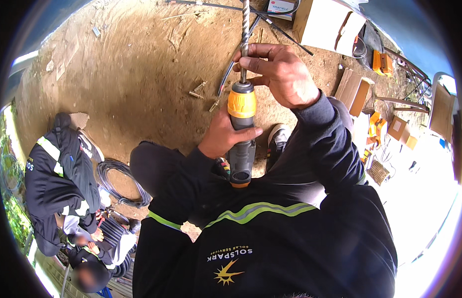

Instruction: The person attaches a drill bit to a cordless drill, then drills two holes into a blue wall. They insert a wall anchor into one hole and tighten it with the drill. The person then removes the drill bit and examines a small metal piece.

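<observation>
A rotary hammer drill point(242, 149), dark grey with a yellow collar behind its chuck, points away from me at the middle of the view. My left hand point(223, 131) is wrapped round its body just behind the collar, thumb across the top. From the chuck runs a long grey spiral drill bit point(245, 37), which leaves the picture at the top edge. My right hand point(280, 72) pinches the shank of this bit between thumb and fingers, a little ahead of the chuck. The drill's rear end lies close to my jacket.
Dirt ground point(141, 74) spreads ahead, with black cables point(280, 32) and small metal pieces point(196, 92) on it. Cardboard boxes point(328, 25) and orange-yellow tools point(382, 63) lie to the right. At left, two people point(62, 169) are near a coiled black cable point(123, 184).
</observation>
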Available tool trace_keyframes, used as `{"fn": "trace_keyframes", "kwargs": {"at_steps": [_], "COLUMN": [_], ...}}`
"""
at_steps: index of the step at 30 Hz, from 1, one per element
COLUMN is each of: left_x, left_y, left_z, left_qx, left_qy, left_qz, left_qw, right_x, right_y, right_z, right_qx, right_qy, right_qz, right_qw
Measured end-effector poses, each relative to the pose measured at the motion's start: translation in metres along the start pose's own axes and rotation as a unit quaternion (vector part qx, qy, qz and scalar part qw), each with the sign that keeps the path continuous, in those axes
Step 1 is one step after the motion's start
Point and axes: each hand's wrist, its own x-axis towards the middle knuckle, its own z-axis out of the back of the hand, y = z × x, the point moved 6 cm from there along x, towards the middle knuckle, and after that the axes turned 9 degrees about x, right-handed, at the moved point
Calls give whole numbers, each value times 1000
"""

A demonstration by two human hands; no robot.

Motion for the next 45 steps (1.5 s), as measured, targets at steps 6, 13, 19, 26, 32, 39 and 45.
{"fn": "trace_keyframes", "kwargs": {"at_steps": [6, 13, 19, 26, 32, 39, 45], "left_x": [3, 10, 23, 46, 49, 36, 16], "left_y": [-2, 7, 8, 1, 11, 21, 34], "left_z": [0, 6, 12, 13, 18, 16, 16], "left_qx": [-155, -186, -178, -152, -70, -97, -151], "left_qy": [-38, -41, -35, -63, -101, -68, -71], "left_qz": [-27, 25, 69, 42, 64, 92, 137], "left_qw": [987, 981, 981, 986, 990, 989, 976], "right_x": [12, 21, 23, 34, 49, 52, 51], "right_y": [-15, -32, -14, -28, -39, -48, -61], "right_z": [6, 12, 4, 12, 22, 22, 11], "right_qx": [-77, -57, -475, -500, -374, -191, -249], "right_qy": [-13, -35, 76, 68, 62, -35, 31], "right_qz": [-19, -30, 227, 230, 60, -52, -23], "right_qw": [997, 997, 847, 832, 923, 980, 968]}}
